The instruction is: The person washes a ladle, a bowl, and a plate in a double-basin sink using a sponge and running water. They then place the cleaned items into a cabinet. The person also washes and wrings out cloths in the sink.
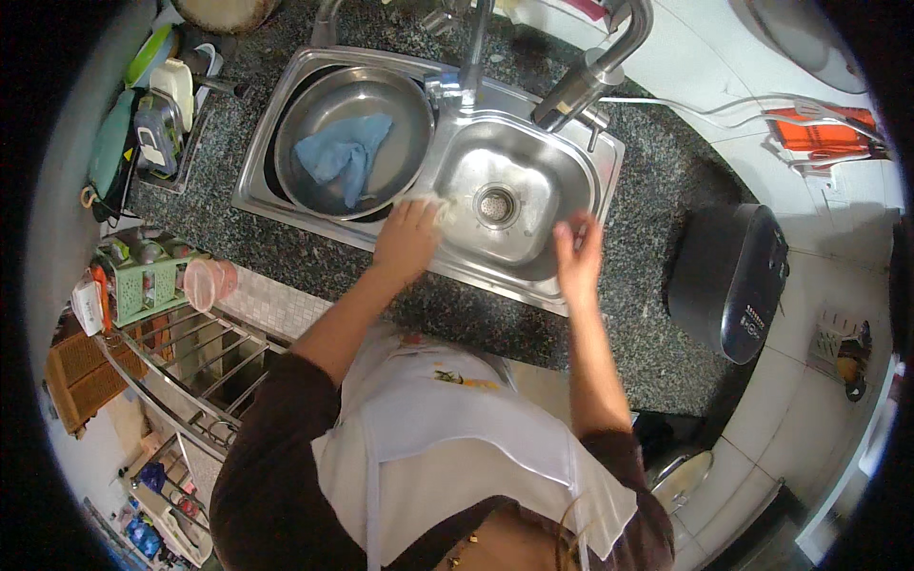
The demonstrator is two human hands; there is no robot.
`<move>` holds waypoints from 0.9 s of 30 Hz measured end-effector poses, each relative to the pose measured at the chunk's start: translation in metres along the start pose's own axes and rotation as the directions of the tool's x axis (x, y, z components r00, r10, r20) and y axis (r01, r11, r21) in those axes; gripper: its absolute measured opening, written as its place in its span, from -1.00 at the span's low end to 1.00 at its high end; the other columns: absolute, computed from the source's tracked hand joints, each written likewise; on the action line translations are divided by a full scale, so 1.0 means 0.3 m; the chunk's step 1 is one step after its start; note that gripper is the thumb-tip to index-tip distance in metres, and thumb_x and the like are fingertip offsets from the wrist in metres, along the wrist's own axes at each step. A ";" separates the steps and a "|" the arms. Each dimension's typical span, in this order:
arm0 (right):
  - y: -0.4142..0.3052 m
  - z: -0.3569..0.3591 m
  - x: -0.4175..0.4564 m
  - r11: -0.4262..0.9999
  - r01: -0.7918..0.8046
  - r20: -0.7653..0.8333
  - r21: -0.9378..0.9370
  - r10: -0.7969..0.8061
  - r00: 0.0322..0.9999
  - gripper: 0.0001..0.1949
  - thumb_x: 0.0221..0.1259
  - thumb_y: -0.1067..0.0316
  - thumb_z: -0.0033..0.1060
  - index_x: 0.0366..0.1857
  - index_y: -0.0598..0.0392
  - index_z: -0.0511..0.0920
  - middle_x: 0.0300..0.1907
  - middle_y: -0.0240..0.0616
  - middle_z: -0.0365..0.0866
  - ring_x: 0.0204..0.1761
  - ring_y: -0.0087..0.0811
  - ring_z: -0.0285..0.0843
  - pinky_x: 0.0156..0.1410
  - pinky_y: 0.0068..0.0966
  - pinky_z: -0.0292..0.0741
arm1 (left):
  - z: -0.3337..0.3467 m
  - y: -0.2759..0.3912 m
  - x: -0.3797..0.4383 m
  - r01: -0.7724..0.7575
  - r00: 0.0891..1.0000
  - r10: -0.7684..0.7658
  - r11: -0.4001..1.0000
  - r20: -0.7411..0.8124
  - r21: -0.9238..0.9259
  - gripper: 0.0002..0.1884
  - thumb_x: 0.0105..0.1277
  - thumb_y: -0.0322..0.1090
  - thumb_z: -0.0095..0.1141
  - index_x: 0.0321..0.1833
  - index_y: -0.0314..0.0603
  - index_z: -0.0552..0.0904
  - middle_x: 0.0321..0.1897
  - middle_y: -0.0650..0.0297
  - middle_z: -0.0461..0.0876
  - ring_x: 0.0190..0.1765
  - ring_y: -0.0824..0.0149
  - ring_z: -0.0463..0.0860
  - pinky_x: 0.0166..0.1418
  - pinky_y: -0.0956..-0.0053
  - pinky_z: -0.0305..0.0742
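My left hand (408, 239) presses a pale cloth (433, 207) onto the divider and front rim of the stainless steel double sink (335, 232), its fingertips over the cloth. My right hand (580, 258) is above the front right part of the right basin (528, 168), fingers slightly curled; I see nothing held in it. A drain strainer (495, 205) shows in that basin. In the left basin sits a large round metal pan (407, 153), with a crumpled blue cloth (343, 157) in it.
Two faucets (471, 64) (582, 86) rise behind the sink. A black appliance (728, 282) stands on the granite countertop (643, 185) at right. Dishes and containers (161, 132) stand at the back left; a green basket (150, 285) and metal rack (207, 364) are lower left.
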State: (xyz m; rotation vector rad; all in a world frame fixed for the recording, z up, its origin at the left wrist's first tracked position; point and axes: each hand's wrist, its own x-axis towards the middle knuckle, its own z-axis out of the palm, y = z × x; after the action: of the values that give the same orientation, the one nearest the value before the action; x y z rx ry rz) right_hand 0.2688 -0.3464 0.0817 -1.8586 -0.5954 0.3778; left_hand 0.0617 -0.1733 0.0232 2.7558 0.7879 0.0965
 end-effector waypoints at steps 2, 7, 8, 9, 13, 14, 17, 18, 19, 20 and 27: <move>-0.190 0.033 0.175 0.992 0.127 -0.025 0.022 -0.127 0.992 -0.66 0.24 0.34 0.16 0.02 0.23 0.37 -0.23 -0.30 0.49 -0.26 -0.55 0.43 -0.10 -0.57 0.44 | -0.024 0.012 -0.082 0.084 0.995 -0.081 0.995 0.054 -0.053 -0.52 0.23 -0.17 0.08 0.17 -0.25 0.41 0.15 0.04 0.41 0.22 0.03 0.37 0.28 0.21 0.29; -0.574 0.357 0.425 0.846 0.321 0.106 0.425 -0.399 0.911 -0.48 0.04 0.25 0.40 0.05 0.22 0.38 -0.17 -0.26 0.53 -0.23 -0.54 0.44 -0.07 -0.52 0.45 | -0.142 0.000 -0.128 0.056 0.977 -0.068 0.996 0.200 0.066 -0.69 0.19 -0.22 0.13 -0.05 -0.20 0.51 -0.10 0.08 0.56 -0.05 0.02 0.53 0.07 0.19 0.42; -0.622 0.438 0.450 0.832 0.307 0.117 0.462 -0.400 0.909 -0.47 0.00 0.25 0.42 0.03 0.22 0.39 -0.17 -0.25 0.53 -0.22 -0.53 0.44 -0.06 -0.52 0.45 | -0.159 -0.004 -0.130 0.154 0.974 -0.150 0.988 0.170 -0.008 -0.71 0.19 -0.23 0.13 -0.09 -0.19 0.51 -0.18 0.10 0.56 -0.11 0.06 0.54 0.02 0.22 0.43; -0.652 0.496 0.464 0.819 0.288 0.129 0.496 -0.398 0.908 -0.46 -0.03 0.24 0.44 0.02 0.21 0.39 -0.16 -0.25 0.54 -0.21 -0.51 0.45 -0.05 -0.51 0.45 | -0.176 -0.011 -0.127 0.248 0.961 -0.233 0.965 0.150 -0.086 -0.74 0.18 -0.24 0.13 -0.12 -0.19 0.52 -0.26 0.12 0.56 -0.17 0.10 0.55 -0.04 0.24 0.44; -0.641 0.472 0.412 0.899 0.398 0.209 0.182 -0.431 0.878 -0.67 0.01 0.31 0.36 -0.15 0.15 0.48 -0.24 -0.26 0.56 -0.20 -0.48 0.48 -0.03 -0.49 0.44 | -0.197 -0.202 -0.137 0.434 0.858 -0.503 0.608 0.101 -0.665 -0.81 0.20 -0.22 0.09 -0.25 -0.16 0.58 -0.37 0.21 0.61 -0.32 0.21 0.58 -0.20 0.31 0.46; -0.602 0.426 0.370 0.895 0.415 0.227 0.163 -0.443 0.867 -0.72 0.03 0.32 0.34 -0.20 0.13 0.49 -0.26 -0.26 0.56 -0.19 -0.48 0.49 -0.03 -0.48 0.44 | -0.212 -0.265 -0.142 0.378 0.847 -0.526 0.496 0.076 -0.782 -0.80 0.19 -0.20 0.11 -0.26 -0.16 0.58 -0.39 0.26 0.60 -0.30 0.25 0.58 -0.19 0.32 0.44; -0.524 0.222 0.211 0.883 0.468 0.273 0.018 -0.455 0.848 -0.78 0.00 0.52 0.31 -0.27 0.15 0.48 -0.24 -0.28 0.59 -0.11 -0.44 0.53 0.04 -0.45 0.45 | -0.327 -0.459 -0.123 0.228 0.826 -0.544 0.082 0.148 -0.970 -0.76 0.17 -0.22 0.11 -0.19 -0.20 0.55 -0.29 0.32 0.58 -0.17 0.36 0.57 -0.10 0.40 0.45; -0.526 0.151 0.196 0.922 0.381 0.314 0.066 -0.381 0.870 -0.74 -0.02 0.56 0.32 -0.24 0.16 0.48 -0.21 -0.28 0.59 -0.09 -0.44 0.53 0.06 -0.45 0.44 | -0.361 -0.490 -0.084 0.167 0.813 -0.565 -0.007 0.142 -0.986 -0.73 0.17 -0.23 0.11 -0.13 -0.20 0.52 -0.21 0.28 0.57 -0.12 0.34 0.56 -0.06 0.42 0.45; -0.521 0.103 0.197 0.953 0.281 0.358 0.110 -0.302 0.884 -0.70 -0.04 0.60 0.32 -0.20 0.17 0.47 -0.18 -0.27 0.59 -0.07 -0.45 0.52 0.09 -0.45 0.43 | -0.392 -0.513 -0.043 0.107 0.797 -0.587 -0.092 0.140 -0.990 -0.69 0.17 -0.25 0.11 -0.07 -0.21 0.49 -0.14 0.25 0.55 -0.08 0.33 0.56 -0.01 0.43 0.45; -0.545 0.074 0.200 0.941 0.330 0.408 0.073 -0.330 0.851 -0.67 -0.05 0.58 0.33 -0.16 0.17 0.46 -0.16 -0.25 0.59 -0.05 -0.45 0.52 0.11 -0.45 0.41 | -0.441 -0.504 0.015 0.094 0.814 -0.549 -0.202 0.192 -0.975 -0.69 0.18 -0.24 0.08 -0.04 -0.18 0.50 -0.13 0.26 0.55 -0.03 0.33 0.55 0.03 0.43 0.44; -0.233 0.209 0.144 0.880 -0.108 0.268 0.462 -0.022 0.963 -0.58 0.21 0.18 0.18 0.09 0.08 0.35 -0.03 -0.21 0.50 -0.12 -0.42 0.51 -0.07 -0.45 0.52 | -0.228 -0.753 0.216 0.588 0.806 -0.522 0.765 0.280 -0.263 -0.49 0.29 -0.13 -0.04 0.32 0.03 0.32 0.13 0.00 0.45 0.16 0.06 0.48 0.11 0.23 0.45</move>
State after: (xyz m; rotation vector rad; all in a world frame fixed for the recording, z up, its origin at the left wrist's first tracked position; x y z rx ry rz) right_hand 0.2564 -0.2539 0.1258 -1.3570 -0.5790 0.7441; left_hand -0.0076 0.0616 0.0254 2.0671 1.3583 -0.1404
